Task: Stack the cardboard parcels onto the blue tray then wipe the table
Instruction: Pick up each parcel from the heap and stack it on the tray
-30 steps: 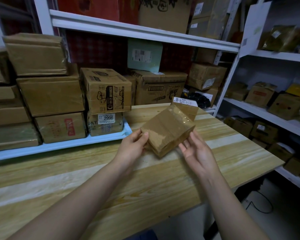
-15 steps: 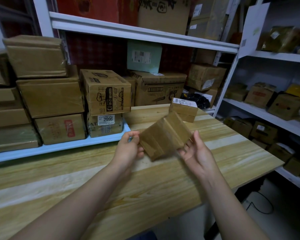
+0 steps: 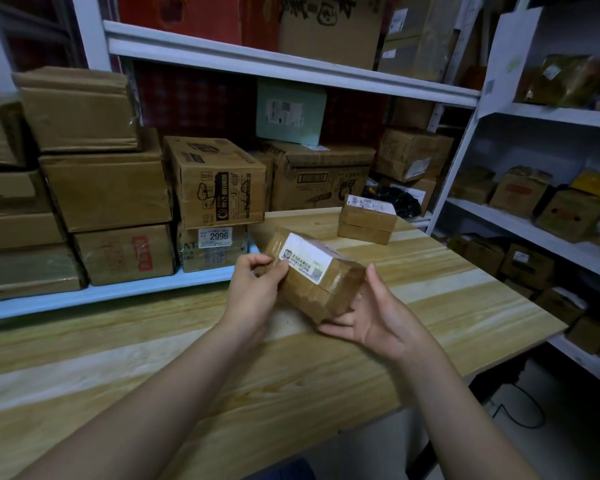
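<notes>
I have the small parcel (image 3: pixel 321 282) up off the table (image 3: pixel 222 375), just to the right of the blue tray (image 3: pixel 118 292) and a little nearer me than its right corner. The left hand (image 3: pixel 253 289) pinches the parcel's tray-side end with curled fingers. The right hand (image 3: pixel 378 317) lies released beneath the far end, fingers fairly straight under it and thumb standing against the end face. The parcel's long axis slants away from the tray's corner towards the right hand, white label up. The tray is left of and beyond both hands, so the left hand is nearer and I judge the carry goes leftward and up. Every spot I can see along the tray's front carries a stack. The printed box (image 3: pixel 219 181) at its right end looks like the closest free top. A second parcel (image 3: pixel 366 220) sits on the table well right of the tray. The tray's left end is cut off, its floor is hidden behind the boxes, the label print is too small to read, and I can see no cloth.
</notes>
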A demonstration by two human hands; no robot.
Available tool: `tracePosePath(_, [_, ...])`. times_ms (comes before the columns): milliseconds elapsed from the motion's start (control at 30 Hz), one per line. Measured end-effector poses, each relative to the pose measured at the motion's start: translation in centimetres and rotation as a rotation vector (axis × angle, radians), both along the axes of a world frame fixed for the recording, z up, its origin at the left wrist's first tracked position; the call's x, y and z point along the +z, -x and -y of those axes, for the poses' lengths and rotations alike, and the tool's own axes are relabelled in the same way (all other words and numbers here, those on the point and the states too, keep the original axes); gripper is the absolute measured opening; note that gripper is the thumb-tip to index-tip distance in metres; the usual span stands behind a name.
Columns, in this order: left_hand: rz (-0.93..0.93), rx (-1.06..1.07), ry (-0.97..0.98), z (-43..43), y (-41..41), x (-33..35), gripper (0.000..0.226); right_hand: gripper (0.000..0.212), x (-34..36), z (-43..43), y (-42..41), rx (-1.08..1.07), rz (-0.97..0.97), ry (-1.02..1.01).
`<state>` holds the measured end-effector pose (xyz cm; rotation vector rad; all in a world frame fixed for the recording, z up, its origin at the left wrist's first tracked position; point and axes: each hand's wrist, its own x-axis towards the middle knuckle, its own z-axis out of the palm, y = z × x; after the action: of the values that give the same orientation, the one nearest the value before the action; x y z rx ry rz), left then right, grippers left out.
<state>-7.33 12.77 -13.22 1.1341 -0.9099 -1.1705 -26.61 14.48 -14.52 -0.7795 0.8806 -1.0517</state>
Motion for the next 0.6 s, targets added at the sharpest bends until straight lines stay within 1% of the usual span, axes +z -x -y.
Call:
tracePosePath(100, [0.016,0.006,0.035,0.0,-0.5,0.4,0.022,0.051,0.4,0.1,-0.5,-0.023,0.012,0.010])
tracePosePath(233, [0.018,-0.031,0.078,0.0,-1.4,1.2,0.032,0.043,0.7,0.6,-1.0,-0.122,0.031,0.043])
tracePosePath(300, [0.069,-0.029,0.084,0.2,-1.9,1.3,0.035,0.040,1.0,0.7,-1.3,-0.162,0.073,0.071])
tracePosePath(367, [0.235,-0.009,0.044,0.4,-2.4,1.3,0.036,0.035,1.3,0.6,-1.7,-0.201,0.138,0.096])
tracePosePath(433, [0.396,-0.017,-0.037,0.1,-3.4,1.2,0.038,0.036,1.9,0.5,-2.5,-0.239,0.187,0.108])
tracePosePath(533, [0.605,-0.109,-0.113,0.0,-4.8,0.7,0.033,0.035,3.0,0.6,-3.5,-0.278,0.174,0.139])
tracePosePath(600, [0.783,-0.201,-0.138,-0.2,-6.1,0.5,0.028,0.033,4.1,0.7,-4.4,-0.302,0.174,0.164])
